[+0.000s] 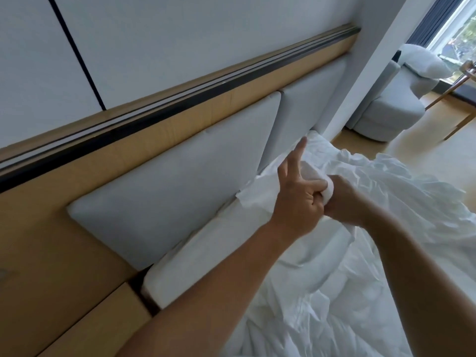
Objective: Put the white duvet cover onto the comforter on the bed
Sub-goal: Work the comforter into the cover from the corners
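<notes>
The left hand (296, 199), forefinger raised, and the right hand (346, 204) are both pinching one bunched corner of the duvet cover (401, 186), likely anchoring it by the headboard (167, 181).

Soft window (458, 27) daylight, wide-angle tilt

A white duvet cover (401, 191) of thin matt cloth, heavily creased and crinkled. Below it, the comforter (322, 287) looks like softer, puffier white fabric with rounded folds. The mattress (206, 248) is covered in smooth, taut white cloth. The headboard pads (167, 189) are pale grey upholstery, matt and even. Around them, a wood panel (51, 253) in a light honey tone, smooth with a low satin sheen. Above it runs a dark rail (180, 99), glossy, its material unclear. The wall (180, 34) is matt white. An armchair (386, 114) in pale grey fabric stands on a light floor (425, 140) with a soft shine.
</notes>
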A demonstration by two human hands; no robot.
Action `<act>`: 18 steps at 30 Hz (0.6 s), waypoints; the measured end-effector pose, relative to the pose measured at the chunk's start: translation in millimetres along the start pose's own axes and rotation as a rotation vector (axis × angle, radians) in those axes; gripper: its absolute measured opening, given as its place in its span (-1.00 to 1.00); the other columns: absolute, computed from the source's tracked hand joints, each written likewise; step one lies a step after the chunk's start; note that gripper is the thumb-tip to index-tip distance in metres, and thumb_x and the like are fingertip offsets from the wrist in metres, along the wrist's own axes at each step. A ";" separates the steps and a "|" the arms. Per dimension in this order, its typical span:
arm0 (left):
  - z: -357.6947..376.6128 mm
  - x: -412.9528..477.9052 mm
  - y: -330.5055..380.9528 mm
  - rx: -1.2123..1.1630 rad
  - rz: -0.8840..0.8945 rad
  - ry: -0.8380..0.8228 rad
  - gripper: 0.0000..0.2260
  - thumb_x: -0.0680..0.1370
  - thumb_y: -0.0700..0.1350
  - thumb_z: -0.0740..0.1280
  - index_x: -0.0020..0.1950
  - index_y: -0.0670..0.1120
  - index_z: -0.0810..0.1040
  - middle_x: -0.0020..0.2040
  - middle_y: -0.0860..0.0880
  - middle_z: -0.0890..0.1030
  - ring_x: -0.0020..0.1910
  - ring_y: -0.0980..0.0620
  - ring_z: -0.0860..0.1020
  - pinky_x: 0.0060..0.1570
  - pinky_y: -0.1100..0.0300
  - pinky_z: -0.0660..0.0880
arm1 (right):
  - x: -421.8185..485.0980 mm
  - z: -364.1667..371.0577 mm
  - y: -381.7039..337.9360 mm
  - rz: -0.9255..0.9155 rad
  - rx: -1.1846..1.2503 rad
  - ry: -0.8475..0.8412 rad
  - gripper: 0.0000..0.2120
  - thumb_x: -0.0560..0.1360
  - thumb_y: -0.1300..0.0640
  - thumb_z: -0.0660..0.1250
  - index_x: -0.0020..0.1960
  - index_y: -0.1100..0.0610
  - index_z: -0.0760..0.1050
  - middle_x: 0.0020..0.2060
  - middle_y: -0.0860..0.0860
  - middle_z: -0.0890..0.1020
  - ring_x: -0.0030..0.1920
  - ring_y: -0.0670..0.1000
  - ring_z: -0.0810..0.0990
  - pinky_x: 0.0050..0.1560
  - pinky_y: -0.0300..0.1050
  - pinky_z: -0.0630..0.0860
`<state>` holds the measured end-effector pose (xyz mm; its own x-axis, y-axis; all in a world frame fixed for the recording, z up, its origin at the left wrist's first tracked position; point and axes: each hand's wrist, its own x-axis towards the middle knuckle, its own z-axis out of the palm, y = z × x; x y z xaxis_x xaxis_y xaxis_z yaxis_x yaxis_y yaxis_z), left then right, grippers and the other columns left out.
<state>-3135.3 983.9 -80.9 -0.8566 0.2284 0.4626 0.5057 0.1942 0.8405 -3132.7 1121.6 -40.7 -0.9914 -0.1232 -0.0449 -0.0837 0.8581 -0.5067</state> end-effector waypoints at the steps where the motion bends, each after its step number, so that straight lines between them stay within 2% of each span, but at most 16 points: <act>1: 1.0 -0.1 -3.9 -0.014 0.000 -0.019 -0.76 0.45 -0.38 0.29 -0.31 -0.11 0.63 0.59 -0.07 0.23 0.50 -0.10 0.26 0.48 0.11 0.25 | -1.4 4.0 1.4 0.016 0.043 0.031 -0.65 0.35 0.43 0.46 -0.36 0.01 0.50 -0.47 -0.11 0.57 -0.39 -0.13 0.55 -0.39 -0.35 0.44; 2: 0.2 -0.5 -7.6 -0.060 -0.025 -0.060 -0.79 0.47 -0.36 0.30 -0.25 -0.12 0.63 0.54 -0.08 0.33 0.45 -0.07 0.35 0.43 0.12 0.31 | -3.5 5.9 6.7 0.044 0.075 0.064 -0.67 0.37 0.45 0.42 -0.37 0.06 0.53 -0.48 -0.07 0.58 -0.42 -0.16 0.51 -0.40 -0.33 0.39; 4: -0.9 -4.0 -18.7 -0.171 -0.116 -0.128 -0.89 0.50 -0.28 0.29 -0.04 -0.13 0.56 0.28 -0.06 0.56 0.19 -0.02 0.56 0.20 0.11 0.50 | -10.2 3.3 14.3 0.082 0.168 0.092 -0.73 0.40 0.48 0.38 -0.29 0.13 0.63 -0.40 0.09 0.63 -0.39 -0.11 0.49 -0.34 -0.20 0.41; 6: 1.5 -12.9 -32.1 -0.189 -0.256 -0.180 -0.74 0.47 -0.23 0.29 0.12 -0.02 0.37 0.13 0.03 0.61 0.00 0.01 0.62 -0.01 0.11 0.59 | -16.2 -4.0 17.5 0.118 0.264 0.082 -0.67 0.42 0.51 0.34 -0.27 0.12 0.67 -0.37 0.11 0.64 -0.34 -0.06 0.55 -0.31 -0.18 0.45; 8: 8.2 -23.1 -51.0 -0.071 -0.359 -0.278 -0.53 0.45 -0.18 0.36 0.30 0.03 0.30 0.19 0.03 0.59 0.02 -0.02 0.62 -0.02 0.12 0.58 | -20.6 -12.8 17.2 0.132 0.344 0.031 -0.55 0.43 0.54 0.26 -0.30 0.05 0.68 -0.40 0.04 0.65 -0.35 -0.09 0.59 -0.31 -0.17 0.51; 9: 12.0 -27.2 -62.4 0.028 -0.389 -0.355 -0.48 0.46 -0.16 0.39 0.38 0.03 0.31 0.21 -0.01 0.60 0.07 -0.07 0.62 0.02 0.13 0.56 | -22.8 -17.3 17.1 0.136 0.390 -0.009 -0.54 0.43 0.56 0.22 -0.30 0.08 0.69 -0.40 0.06 0.65 -0.33 -0.08 0.62 -0.29 -0.12 0.55; 10: 14.5 -30.7 -76.2 0.128 -0.412 -0.445 -0.49 0.49 -0.15 0.39 0.41 0.02 0.36 0.23 -0.06 0.61 0.13 -0.12 0.60 0.06 0.13 0.52 | -23.2 -21.0 16.6 0.129 0.423 -0.055 -0.58 0.43 0.59 0.19 -0.26 0.19 0.68 -0.36 0.19 0.65 -0.29 0.00 0.63 -0.24 -0.03 0.57; 12: 16.3 -39.2 -103.8 0.296 -0.488 -0.647 -0.59 0.56 -0.07 0.35 0.41 -0.03 0.47 0.30 -0.12 0.59 0.26 -0.17 0.55 0.17 0.12 0.46 | -23.7 -26.1 16.8 0.138 0.462 -0.091 -0.75 0.42 0.63 0.17 -0.20 0.44 0.59 -0.28 0.43 0.57 -0.22 0.15 0.58 -0.12 0.14 0.53; 14: 12.7 -54.1 -128.6 0.446 -0.595 -0.817 -0.60 0.62 0.08 0.29 0.39 -0.09 0.51 0.34 -0.12 0.55 0.30 -0.17 0.52 0.21 0.09 0.45 | -23.2 -28.0 21.3 0.174 0.484 -0.022 -0.75 0.40 0.64 0.16 -0.23 0.43 0.57 -0.31 0.39 0.56 -0.23 0.14 0.56 -0.12 0.14 0.51; 16: 2.9 -67.7 -148.9 0.571 -0.675 -0.904 -0.60 0.65 0.14 0.22 0.28 -0.14 0.54 0.22 -0.15 0.60 0.18 -0.19 0.58 0.05 0.11 0.48 | -22.4 -28.0 25.7 0.218 0.503 0.098 -0.65 0.37 0.62 0.15 -0.34 0.28 0.56 -0.39 0.23 0.53 -0.28 0.10 0.51 -0.19 0.05 0.45; 17: -5.3 -68.0 -156.3 0.600 -0.706 -0.883 -0.64 0.66 0.13 0.21 0.18 -0.15 0.55 0.11 -0.17 0.63 0.05 -0.20 0.62 -0.07 0.13 0.50 | -22.1 -27.5 27.2 0.239 0.510 0.148 -0.66 0.35 0.59 0.15 -0.37 0.25 0.53 -0.39 0.18 0.50 -0.29 0.09 0.48 -0.20 0.03 0.41; 18: -14.5 -63.1 -161.2 0.576 -0.746 -0.783 -0.69 0.66 0.09 0.20 0.06 -0.14 0.55 0.01 -0.19 0.65 -0.10 -0.19 0.64 -0.20 0.15 0.52 | -20.9 -26.0 29.2 0.258 0.515 0.193 -0.72 0.34 0.54 0.16 -0.37 0.26 0.51 -0.39 0.15 0.48 -0.29 0.08 0.46 -0.22 0.01 0.38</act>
<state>-3164.2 924.4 -241.5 -0.7636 0.3533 -0.5405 0.0584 0.8714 0.4871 -3117.1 1162.2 -32.2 -0.9776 0.1904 -0.0895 0.1737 0.4903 -0.8540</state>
